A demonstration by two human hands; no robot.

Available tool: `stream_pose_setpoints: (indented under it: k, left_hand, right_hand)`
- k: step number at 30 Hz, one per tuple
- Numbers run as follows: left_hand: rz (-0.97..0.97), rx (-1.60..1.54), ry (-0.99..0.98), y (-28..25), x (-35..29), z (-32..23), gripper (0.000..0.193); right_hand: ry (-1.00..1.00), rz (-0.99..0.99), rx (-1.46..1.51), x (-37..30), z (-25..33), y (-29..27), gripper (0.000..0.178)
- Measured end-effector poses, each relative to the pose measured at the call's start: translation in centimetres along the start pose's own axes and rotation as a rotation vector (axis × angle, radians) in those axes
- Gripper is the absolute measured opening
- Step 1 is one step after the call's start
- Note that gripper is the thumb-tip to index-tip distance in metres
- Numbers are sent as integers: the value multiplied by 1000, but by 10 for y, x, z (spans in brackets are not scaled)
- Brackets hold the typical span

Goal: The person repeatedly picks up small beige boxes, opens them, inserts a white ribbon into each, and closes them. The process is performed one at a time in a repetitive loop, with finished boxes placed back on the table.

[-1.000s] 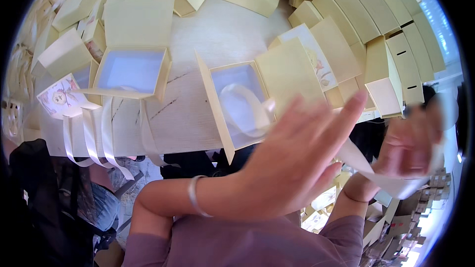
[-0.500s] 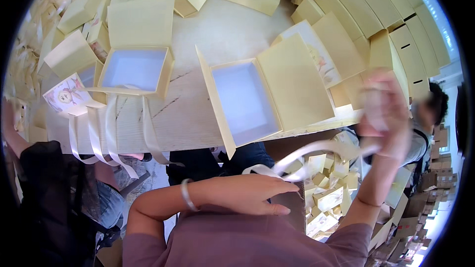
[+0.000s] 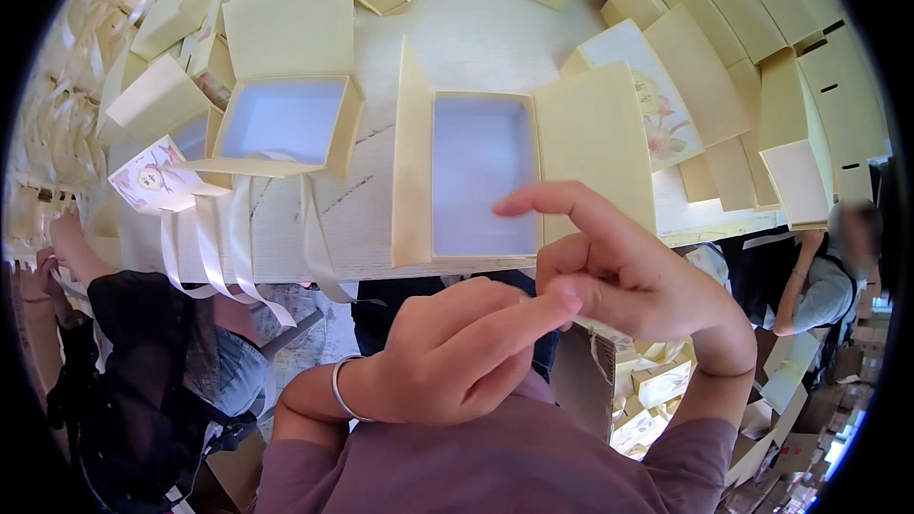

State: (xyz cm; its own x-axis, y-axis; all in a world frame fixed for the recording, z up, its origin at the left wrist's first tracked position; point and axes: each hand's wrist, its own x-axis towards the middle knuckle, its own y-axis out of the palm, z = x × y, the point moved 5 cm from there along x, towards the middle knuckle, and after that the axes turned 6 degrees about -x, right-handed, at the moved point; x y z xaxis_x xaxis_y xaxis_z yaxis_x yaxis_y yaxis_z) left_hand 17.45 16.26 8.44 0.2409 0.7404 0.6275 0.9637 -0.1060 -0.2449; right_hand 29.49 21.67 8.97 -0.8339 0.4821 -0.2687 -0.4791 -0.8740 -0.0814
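Left hand (image 3: 457,352): curled.
Right hand (image 3: 638,271): half-curled, meeting my left; I cannot tell whether either grips.
Open box (image 3: 481,162): pale-lined.
Carton (image 3: 583,381): holds cream boxes (image 3: 664,385).

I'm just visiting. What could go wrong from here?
Possibly two things:

1. The open box in front lies close to the front edge of the table, and the right hand is right by it, in front of its near corner as seen here. A bump could shift the box.

2. On the left, pale ribbons dangle over that edge. They might snag on something passing and get creased or pulled.
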Motion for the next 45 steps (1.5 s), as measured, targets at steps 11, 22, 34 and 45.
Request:
stream_pose_setpoints:
  k: [11, 22, 34, 45]
  left_hand:
    - [-405, 290, -120, -51, 3, 14, 56]
    - [-232, -499, -720, -17, -10, 61, 89]
    - [-449, -345, -790, -10, -26, 65, 91]
    - [-638, -594, -842, -9, -29, 70, 79]
  right_hand:
    - [-281, -306, -462, 27, 12, -12, 8]
    - [145, -121, -1128, 98, -45, -67, 12]
    - [124, 3, -1143, 95, -63, -65, 12]
    - [80, -79, -896, 107, -74, -68, 16]
